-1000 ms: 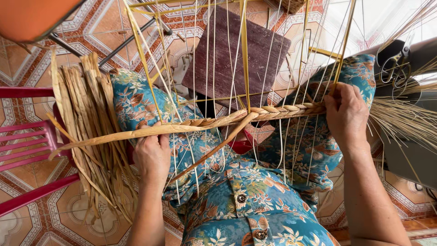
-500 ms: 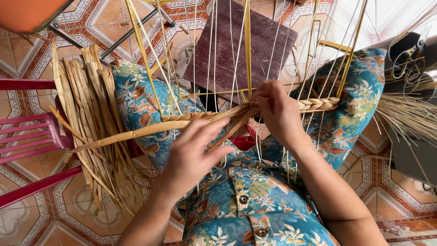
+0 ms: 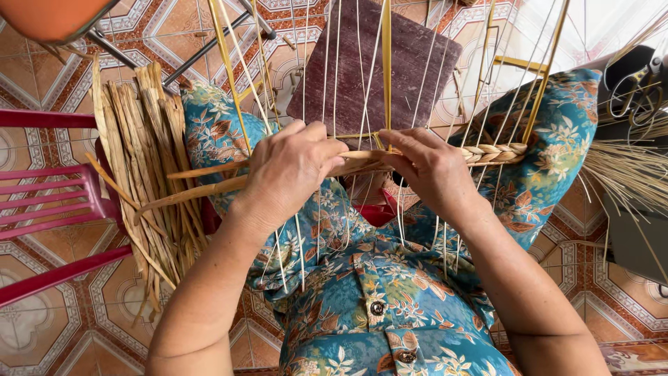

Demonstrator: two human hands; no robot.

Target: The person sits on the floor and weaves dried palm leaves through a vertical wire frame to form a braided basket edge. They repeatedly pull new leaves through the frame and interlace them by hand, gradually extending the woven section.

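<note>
Flat tan braid of dried plant strips [image 3: 487, 152], strung across the lap among thin upright pale strands [image 3: 327, 83], pinched at its working end by both hands: left hand [image 3: 289, 174] curled in a closed grip on the loose strips, right hand [image 3: 435, 170] pinching the plaited end just beside it. Likely light, dry, pliant yet brittle if creased; best held close to the last crossing. Left of braid, a bundle of wide dried leaf strips [image 3: 149, 160] beside a red plastic chair [image 3: 52, 202]; beyond it, a dark purple rectangular board [image 3: 410, 63] on the patterned tile floor [image 3: 42, 327].

Two bare forearms, left hand [image 3: 287, 174], right hand [image 3: 433, 170], no rings or sleeves, teal floral-print buttoned cotton garment [image 3: 379, 306], round dark buttons
</note>
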